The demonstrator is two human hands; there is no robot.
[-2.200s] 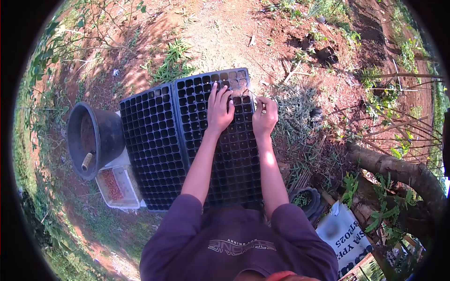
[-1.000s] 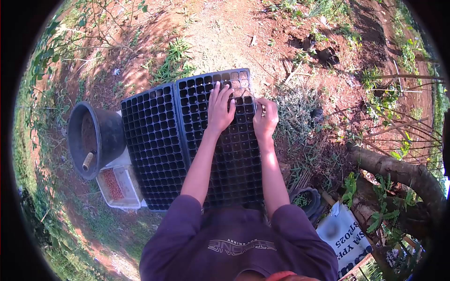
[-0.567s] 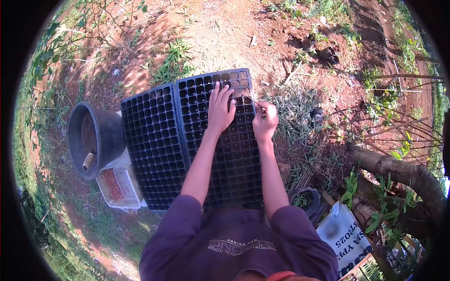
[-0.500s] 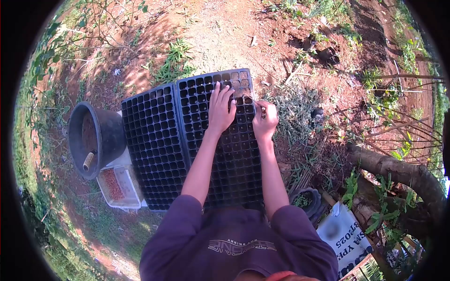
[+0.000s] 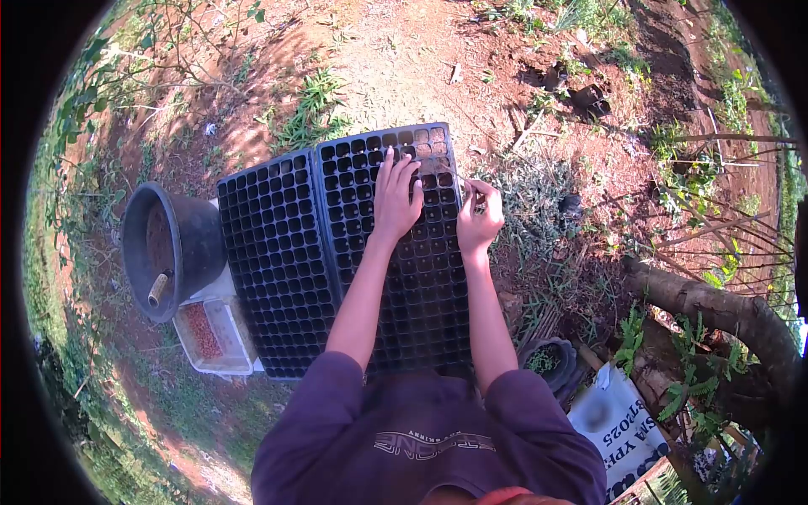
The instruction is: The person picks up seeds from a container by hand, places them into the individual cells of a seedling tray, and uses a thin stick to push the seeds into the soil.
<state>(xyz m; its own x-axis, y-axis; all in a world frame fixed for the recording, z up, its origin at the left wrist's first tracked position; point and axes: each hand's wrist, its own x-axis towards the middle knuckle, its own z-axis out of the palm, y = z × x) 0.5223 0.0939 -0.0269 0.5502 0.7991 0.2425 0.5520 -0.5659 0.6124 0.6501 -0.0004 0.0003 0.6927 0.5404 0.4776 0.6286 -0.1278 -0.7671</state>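
My left hand (image 5: 394, 199) lies palm down on the right-hand black seedling tray (image 5: 358, 227), its fingers stretched toward the far end. At that tray's right edge, my right hand (image 5: 480, 219) is closed in a pinch on what looks like a thin stick (image 5: 459, 176). The stick's tip points to the far cells and is hard to make out. Cells in the far right corner are filled level with brown soil; those nearer my hands look dark and deeper. A second black seedling tray (image 5: 273, 261) lies against the left side, its cells dark.
Left of the trays stands a dark bucket (image 5: 198, 240) with a handled tool (image 5: 159, 289) inside. Near it sits a white container (image 5: 237, 337) of reddish grains (image 5: 202, 331). A branch (image 5: 707, 301), a plant pot (image 5: 549, 362) and a printed white sack (image 5: 619, 433) lie to the right.
My right hand has shifted slightly right and outward from the tray's edge, the thin stick moving with it. My left hand has stayed in place.
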